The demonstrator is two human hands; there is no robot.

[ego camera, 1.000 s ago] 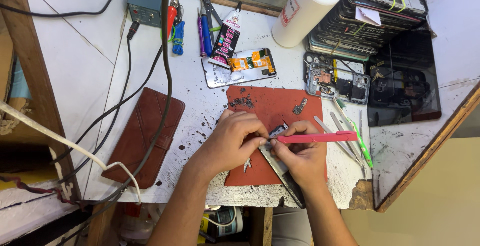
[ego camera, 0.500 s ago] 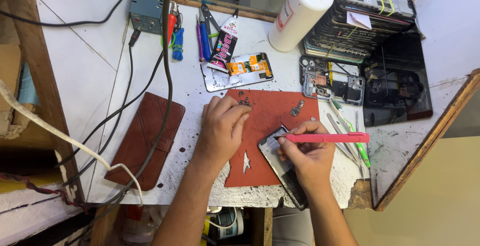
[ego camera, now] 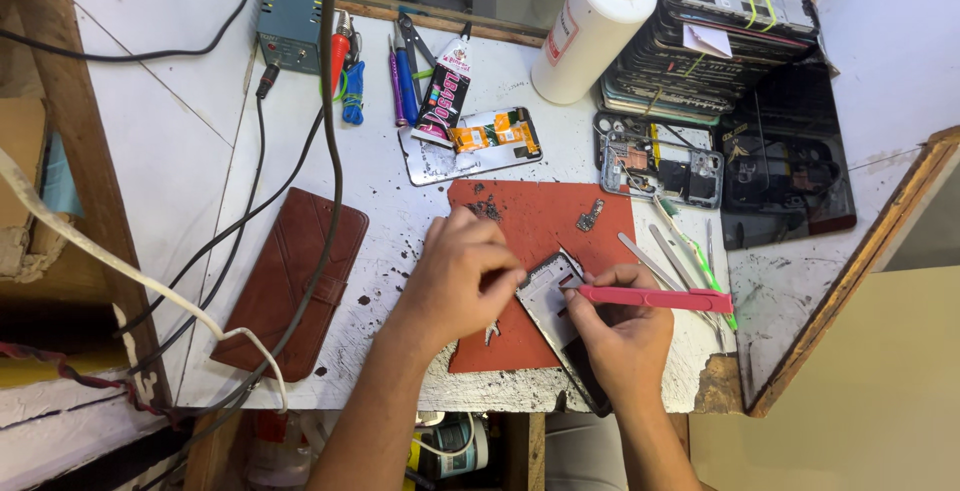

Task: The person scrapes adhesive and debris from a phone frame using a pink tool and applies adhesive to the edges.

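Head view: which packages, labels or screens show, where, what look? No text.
Bottle: top centre, white cylinder, red-edged label.
Glue tube: left of the bottle, white, black and red print.
Orange label: on the grey plate below the tube.
Dark screen: right, black glass panel.
Phone frame: on the red mat, between both hands.

Lower part of the phone frame (ego camera: 552, 301) hidden under the right hand (ego camera: 622, 336), left hand's (ego camera: 455, 276) fingertips covering its edge, tiny parts on the red mat (ego camera: 545, 216) too small to identify
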